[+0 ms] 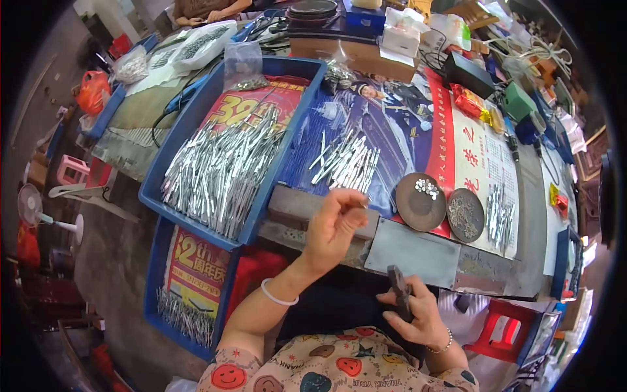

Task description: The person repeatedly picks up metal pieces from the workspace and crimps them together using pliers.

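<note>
My left hand (pixel 337 225) is raised over the front edge of the table, its fingers curled toward the thumb; whether anything small is between them I cannot make out. Just beyond it lies a loose pile of thin metal strips (pixel 353 163) on the blue poster. My right hand (pixel 418 312) is wrapped round a dark metal tool (pixel 399 294), held upright below the table edge. A grey metal plate (pixel 413 253) lies at the edge between the hands. Behind it stand a brown dish (pixel 408 212) with small silvery pieces and a second dish (pixel 466 215) with small parts.
A blue tray (pixel 318 78) heaped with metal strips stands at the left, with another blue tray (pixel 151 294) below it. More strips (pixel 500 219) lie at the right. Boxes and cables crowd the back. A co-worker's arms (pixel 219 13) show at the far side.
</note>
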The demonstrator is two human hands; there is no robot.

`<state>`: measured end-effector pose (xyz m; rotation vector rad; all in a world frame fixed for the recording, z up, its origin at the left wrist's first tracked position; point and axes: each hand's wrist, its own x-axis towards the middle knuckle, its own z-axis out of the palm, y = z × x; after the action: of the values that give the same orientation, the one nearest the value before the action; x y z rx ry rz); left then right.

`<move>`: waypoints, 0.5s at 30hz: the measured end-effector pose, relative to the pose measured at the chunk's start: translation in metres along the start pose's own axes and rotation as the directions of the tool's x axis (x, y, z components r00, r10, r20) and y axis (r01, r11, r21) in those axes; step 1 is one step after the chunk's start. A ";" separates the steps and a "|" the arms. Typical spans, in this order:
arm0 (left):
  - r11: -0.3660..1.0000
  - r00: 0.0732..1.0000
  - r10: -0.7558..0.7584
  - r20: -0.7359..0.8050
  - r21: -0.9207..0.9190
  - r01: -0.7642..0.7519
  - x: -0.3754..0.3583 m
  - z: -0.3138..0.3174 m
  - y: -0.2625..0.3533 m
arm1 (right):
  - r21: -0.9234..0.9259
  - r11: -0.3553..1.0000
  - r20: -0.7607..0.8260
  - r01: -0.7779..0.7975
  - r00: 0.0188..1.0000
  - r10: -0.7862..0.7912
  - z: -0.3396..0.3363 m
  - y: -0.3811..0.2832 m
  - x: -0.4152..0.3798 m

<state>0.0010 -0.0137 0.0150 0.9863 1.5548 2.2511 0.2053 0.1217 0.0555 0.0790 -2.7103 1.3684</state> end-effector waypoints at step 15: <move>0.982 0.981 0.175 0.086 -0.089 -0.167 0.006 -0.002 -0.024 | -0.235 0.972 -0.076 0.026 0.996 -0.044 -0.026 -0.022 0.079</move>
<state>-0.0089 -0.0017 -0.0047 1.2259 1.3761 2.3229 0.1304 0.1294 0.0973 0.0509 -2.7645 1.0105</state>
